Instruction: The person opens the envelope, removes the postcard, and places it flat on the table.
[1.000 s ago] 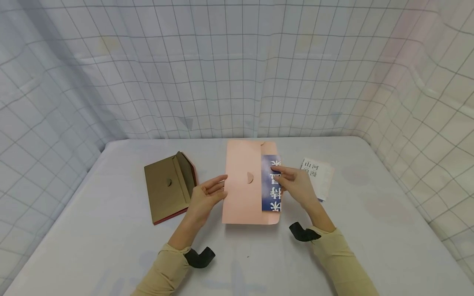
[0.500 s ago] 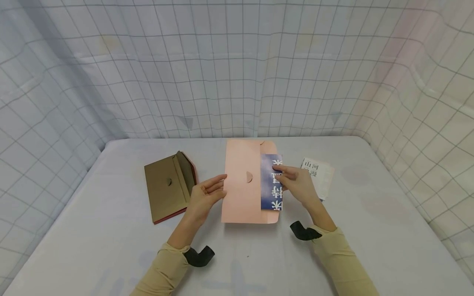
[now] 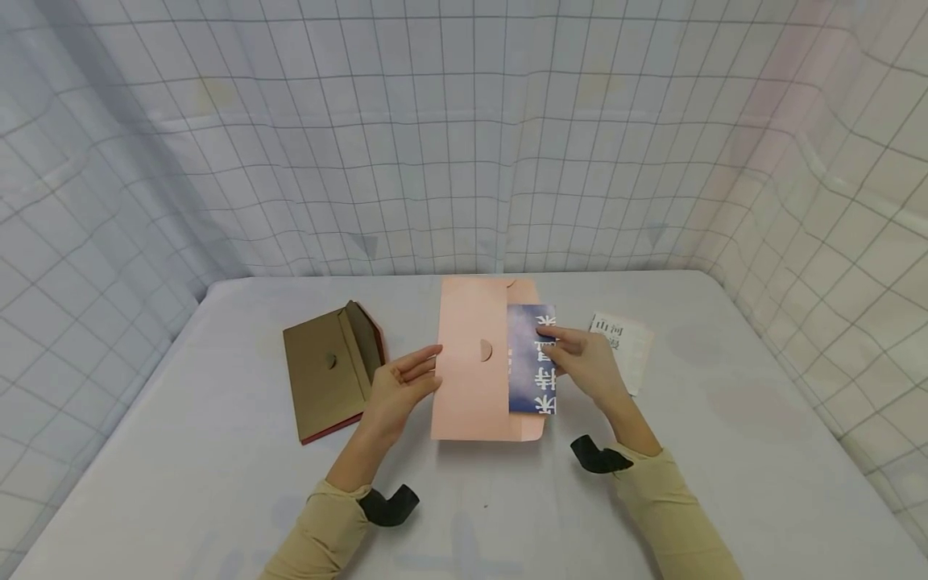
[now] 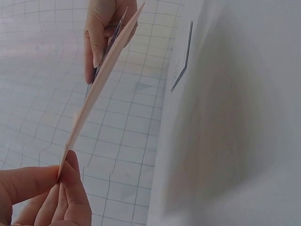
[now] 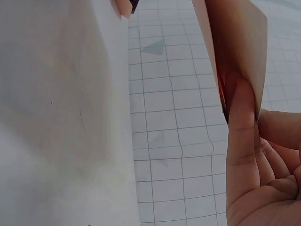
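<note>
In the head view, a pink envelope (image 3: 471, 395) stands slightly above the table, its half-round tab facing me and its flap side to the right. My left hand (image 3: 391, 396) pinches the envelope's left edge; in the left wrist view, the thumb and fingers (image 4: 70, 165) meet on that edge. A blue card (image 3: 524, 366) with large white characters sticks out of the envelope's right opening, its left part hidden inside. My right hand (image 3: 589, 366) pinches the card's right edge. In the right wrist view, a finger (image 5: 242, 122) lies against the underside of the held paper.
On the left of the white table (image 3: 217, 451) lies a gold-brown envelope (image 3: 319, 379) with a red edge and a raised flap. White printed cards (image 3: 631, 346) lie at right, partly behind my right hand. A grid-patterned curtain (image 3: 449, 145) surrounds the table's back and sides.
The blue card has slid slightly right relative to the pink envelope, so more of it shows. The envelope and left hand have shifted a little left.
</note>
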### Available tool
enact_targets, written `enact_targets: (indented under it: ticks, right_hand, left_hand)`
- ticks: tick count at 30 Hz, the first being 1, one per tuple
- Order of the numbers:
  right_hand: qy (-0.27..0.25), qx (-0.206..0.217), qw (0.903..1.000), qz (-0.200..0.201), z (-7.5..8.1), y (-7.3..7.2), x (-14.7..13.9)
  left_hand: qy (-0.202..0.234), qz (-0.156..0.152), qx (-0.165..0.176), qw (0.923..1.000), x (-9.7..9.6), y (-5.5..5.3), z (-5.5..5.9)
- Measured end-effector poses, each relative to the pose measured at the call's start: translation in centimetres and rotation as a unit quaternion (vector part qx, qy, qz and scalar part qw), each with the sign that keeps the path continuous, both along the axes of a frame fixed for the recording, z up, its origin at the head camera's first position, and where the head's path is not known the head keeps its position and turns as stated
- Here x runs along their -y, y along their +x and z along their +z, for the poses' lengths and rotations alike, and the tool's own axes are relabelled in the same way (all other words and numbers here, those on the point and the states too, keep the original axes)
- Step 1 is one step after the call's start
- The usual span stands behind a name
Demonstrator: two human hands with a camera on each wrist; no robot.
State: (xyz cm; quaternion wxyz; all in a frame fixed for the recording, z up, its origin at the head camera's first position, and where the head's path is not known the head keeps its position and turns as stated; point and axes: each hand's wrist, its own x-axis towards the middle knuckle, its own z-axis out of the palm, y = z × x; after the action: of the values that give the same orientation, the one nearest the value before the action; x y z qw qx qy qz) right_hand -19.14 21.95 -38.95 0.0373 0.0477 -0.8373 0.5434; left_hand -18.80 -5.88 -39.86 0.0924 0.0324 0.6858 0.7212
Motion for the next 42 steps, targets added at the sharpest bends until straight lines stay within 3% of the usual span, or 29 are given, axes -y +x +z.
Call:
enact_targets:
  ticks: [14,42]
  right_hand:
    - [0.005,-0.007,1.0,0.0,0.1,0.3,-0.2]
    - [0.006,-0.004,0.9999,-0.013,0.4,0.3,-0.9]
  left_hand:
    - [-0.003,0.0,0.016,0.9999,0.1,-0.1,0.0]
    - [-0.006,-0.018,-0.004,0.9998,1.3,-0.3,0.4]
